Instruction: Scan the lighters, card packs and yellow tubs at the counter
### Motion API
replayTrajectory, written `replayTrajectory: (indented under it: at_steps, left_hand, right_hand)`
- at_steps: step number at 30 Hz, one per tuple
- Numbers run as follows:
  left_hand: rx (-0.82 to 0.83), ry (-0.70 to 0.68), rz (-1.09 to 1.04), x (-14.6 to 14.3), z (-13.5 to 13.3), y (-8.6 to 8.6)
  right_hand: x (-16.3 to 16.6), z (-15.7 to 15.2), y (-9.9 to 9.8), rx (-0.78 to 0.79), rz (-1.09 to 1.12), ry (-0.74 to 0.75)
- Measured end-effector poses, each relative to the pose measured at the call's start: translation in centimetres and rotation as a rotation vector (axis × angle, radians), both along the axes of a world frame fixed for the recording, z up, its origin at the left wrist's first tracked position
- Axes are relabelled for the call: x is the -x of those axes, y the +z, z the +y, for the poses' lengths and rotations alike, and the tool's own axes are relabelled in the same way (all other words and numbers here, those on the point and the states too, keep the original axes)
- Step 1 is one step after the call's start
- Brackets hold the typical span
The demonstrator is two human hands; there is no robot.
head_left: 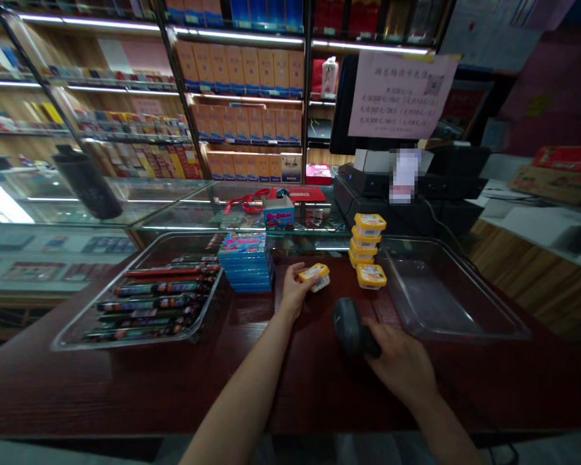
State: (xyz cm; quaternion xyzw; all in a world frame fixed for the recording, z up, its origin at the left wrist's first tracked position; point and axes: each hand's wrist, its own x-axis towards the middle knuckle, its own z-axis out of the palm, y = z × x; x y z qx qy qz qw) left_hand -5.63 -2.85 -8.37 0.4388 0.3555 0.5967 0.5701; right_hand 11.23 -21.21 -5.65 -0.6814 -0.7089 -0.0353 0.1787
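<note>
Between the thumb and fingers of my left hand (297,292) is a small plastic tub (315,274) with a yellow lid, tilted just above the counter. My right hand (404,361) grips a black handheld barcode scanner (349,326), its head turned toward the tub. Behind the scanner stands a stack of similar yellow-lidded tubs (366,240), with another single tub (372,276) in front of it. To the left of my left hand rises a pile of blue boxes (246,261) with colourful tops.
A clear tray (201,326) of long dark wrapped sticks lies at the left, another clear tray (458,297) at the right. A small open box (279,213) sits on the glass case. A monitor with a paper sign (399,97) stands behind. The scanner's cable (469,400) trails right.
</note>
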Motion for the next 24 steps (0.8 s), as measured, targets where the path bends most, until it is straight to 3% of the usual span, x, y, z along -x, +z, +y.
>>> replayTrajectory:
  at_steps: [4, 8, 16, 20, 24]
  left_hand:
    - [-0.054, 0.017, 0.058, 0.0, -0.4, 0.5]
    - [-0.097, -0.065, 0.047, -1.1, -1.1, 2.1]
    - [-0.245, -0.318, 0.084, -7.8, -0.2, 6.0]
    - [-0.26, -0.406, 0.043, -10.4, 1.6, 5.9]
    - [-0.268, -0.41, 0.064, -11.5, 2.9, 4.2]
  right_hand:
    - [-0.8, 0.5, -1.8, -0.007, -0.058, 0.048]
    - [-0.9, 0.5, -2.1, -0.006, 0.004, 0.077]
    - [-0.8, 0.5, -1.8, -0.041, 0.052, 0.043]
    - [-0.9, 0.5, -2.0, -0.048, 0.066, 0.04]
    - [-0.9, 0.5, -1.9, -0.039, 0.081, 0.037]
